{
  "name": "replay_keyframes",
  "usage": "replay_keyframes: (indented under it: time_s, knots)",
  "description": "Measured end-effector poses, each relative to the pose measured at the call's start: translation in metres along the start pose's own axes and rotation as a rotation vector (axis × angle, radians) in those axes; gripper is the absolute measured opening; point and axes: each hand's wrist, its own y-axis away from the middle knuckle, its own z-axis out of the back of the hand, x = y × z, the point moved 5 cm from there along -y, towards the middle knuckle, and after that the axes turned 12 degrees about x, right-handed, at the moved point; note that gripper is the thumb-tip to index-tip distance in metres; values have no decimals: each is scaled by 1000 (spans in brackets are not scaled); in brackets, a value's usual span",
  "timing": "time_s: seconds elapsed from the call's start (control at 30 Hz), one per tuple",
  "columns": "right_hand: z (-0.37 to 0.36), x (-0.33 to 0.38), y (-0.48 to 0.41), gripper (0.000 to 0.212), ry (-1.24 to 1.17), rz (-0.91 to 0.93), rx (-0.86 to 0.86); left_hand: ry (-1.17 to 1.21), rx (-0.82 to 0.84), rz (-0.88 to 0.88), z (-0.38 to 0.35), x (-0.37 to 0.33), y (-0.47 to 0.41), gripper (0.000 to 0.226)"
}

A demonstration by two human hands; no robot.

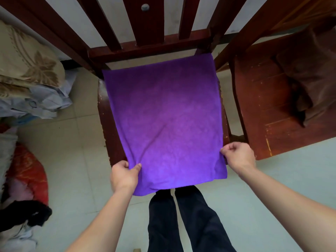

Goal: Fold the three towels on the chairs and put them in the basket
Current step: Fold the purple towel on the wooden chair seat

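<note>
Two hands hold one purple towel flat over a chair seat.

One purple towel (163, 120) lies spread across the seat of the middle chair (149, 46), its near edge hanging over the front. The left hand (123, 176) pinches the near-left edge, thumb on top. The right hand (238, 155), fingers curled, grips the right edge near the front corner. A second chair (263, 106) stands just beside it on the right, with one brown towel (309, 75) lying crumpled on its seat. Both chairs are dark red wood on a pale tiled floor (78, 151). Piled bedding (27, 60) and a red bundle (27, 171) lie at the left.
</note>
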Motion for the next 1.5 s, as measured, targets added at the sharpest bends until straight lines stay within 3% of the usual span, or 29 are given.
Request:
replay_keyframes:
  time_s: [0.17, 0.33, 0.53, 0.73, 0.97, 1.1, 1.17, 1.27, 1.33, 1.5]
  knots:
    - [4, -11, 6, 20, 54, 37, 2, -57, 69, 42, 16, 14, -3, 51]
    - [-2, -1, 10, 24, 222, 47, 48, -5, 89, 52, 17, 20, -3, 45]
    - [4, -7, 20, 23, -200, 233, 10, 199, 177, 38, 31, 10, 12, 16]
    - [44, 56, 8, 24, -398, 386, -59, 483, 63, -150, 79, -66, 14, 34]
    - [46, 129, -53, 14, -448, 307, 39, 565, -27, -147, 86, -118, -48, 33]
    - [43, 94, -39, 41, -353, 305, -61, 494, -94, -114, 73, -78, -38, 49]
    - [29, 52, -24, 39, -269, 261, -56, 413, -64, -70, 51, -39, -15, 43]
    - [-8, -18, -8, 20, -218, 127, 113, 310, 47, 60, 16, 16, 18, 32]
    - [-20, -45, -2, 28, -231, 82, 144, 280, 57, 103, 6, 34, 29, 40]
    - [19, -3, 14, 22, -407, 318, 49, 468, 60, -64, 36, 0, 31, 22]
